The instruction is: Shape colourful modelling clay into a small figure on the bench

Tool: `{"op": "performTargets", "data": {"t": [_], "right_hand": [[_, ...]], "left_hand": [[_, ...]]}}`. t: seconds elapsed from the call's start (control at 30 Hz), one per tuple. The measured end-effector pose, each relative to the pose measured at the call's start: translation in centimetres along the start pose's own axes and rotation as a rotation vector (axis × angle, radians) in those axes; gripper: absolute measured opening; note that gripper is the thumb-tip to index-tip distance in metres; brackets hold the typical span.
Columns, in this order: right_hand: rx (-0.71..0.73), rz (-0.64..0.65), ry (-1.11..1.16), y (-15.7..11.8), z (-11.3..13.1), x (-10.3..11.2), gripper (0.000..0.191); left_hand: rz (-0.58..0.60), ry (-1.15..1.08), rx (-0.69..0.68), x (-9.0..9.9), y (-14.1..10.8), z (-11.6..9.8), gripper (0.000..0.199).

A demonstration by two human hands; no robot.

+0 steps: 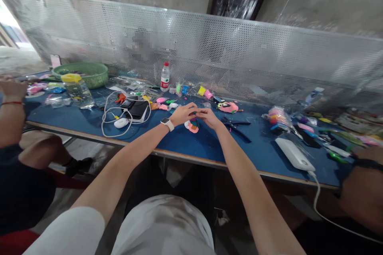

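My left hand point(184, 114), with a watch on its wrist, meets my right hand point(208, 117) over the blue table point(179, 143). The fingers of both are bent and pressed together around something small that they mostly hide. Just below the fingertips a small clay piece point(193, 128) in salmon, white and brown shows on the table. Black pliers point(239, 130) lie with handles apart to the right of my right hand. Behind them rests a pink clay figure point(229, 107) with yellow and green parts.
A water bottle point(164, 77) stands at the back, near colored clay packets point(202, 90). White cables and a black box point(139, 108) lie left. A jar point(78, 93) and green basin point(95, 75) are farther left; a white power bank point(295, 154) is right. People sit on both sides.
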State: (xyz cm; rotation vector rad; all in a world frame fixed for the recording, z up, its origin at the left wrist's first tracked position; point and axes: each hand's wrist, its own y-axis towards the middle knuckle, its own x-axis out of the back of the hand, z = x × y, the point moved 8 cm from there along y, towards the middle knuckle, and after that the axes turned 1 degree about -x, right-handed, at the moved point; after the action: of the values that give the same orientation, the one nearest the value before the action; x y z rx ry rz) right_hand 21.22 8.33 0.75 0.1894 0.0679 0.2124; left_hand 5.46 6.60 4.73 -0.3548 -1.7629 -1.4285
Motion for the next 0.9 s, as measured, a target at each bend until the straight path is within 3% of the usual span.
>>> {"op": "performTargets", "data": {"t": [0.47,0.73,0.9], "right_hand": [[-0.029,0.001,-0.012,-0.21,0.14,-0.19,0.053],[-0.034,-0.025,-0.016,-0.31,0.24,0.33,0.053],[-0.035,-0.003,-0.018,-0.38,0.39,-0.26,0.054]], "left_hand": [[0.03,-0.021,0.033,-0.19,0.04,0.31,0.022],[0.038,-0.016,0.004,-0.46,-0.09,-0.14,0.035],[0.035,-0.019,0.028,-0.48,0.0,0.3,0.025]]}}
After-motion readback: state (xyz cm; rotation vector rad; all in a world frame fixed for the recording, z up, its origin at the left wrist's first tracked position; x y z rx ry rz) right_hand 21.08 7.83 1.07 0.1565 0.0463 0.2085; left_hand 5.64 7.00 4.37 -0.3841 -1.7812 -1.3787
